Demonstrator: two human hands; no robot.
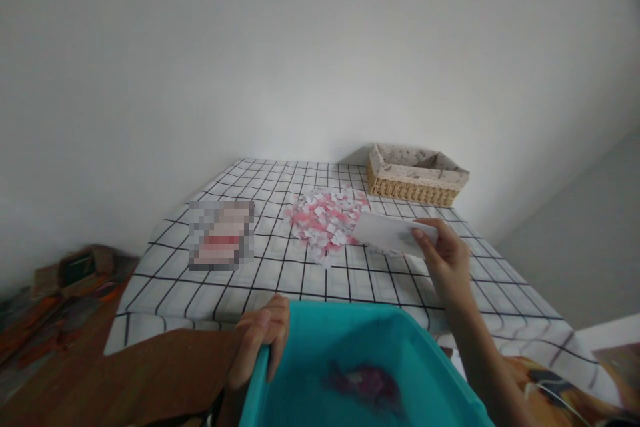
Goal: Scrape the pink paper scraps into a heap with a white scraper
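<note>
A heap of small white and pink paper scraps (325, 219) lies on the white checked tablecloth (280, 267). My right hand (447, 253) pinches a white card (390, 232), whose far edge meets the right side of the heap. At the table's front edge, my left hand (263, 333) grips the left rim of a teal bin (345, 313). Inside the bin lies a blurred dark pink object (367, 383) that I cannot make out.
A wicker basket with a cloth lining (415, 177) stands at the back right of the table, near the wall. A pixelated flat item (223, 237) lies at the left. Cardboard boxes (80, 267) are on the floor at the far left.
</note>
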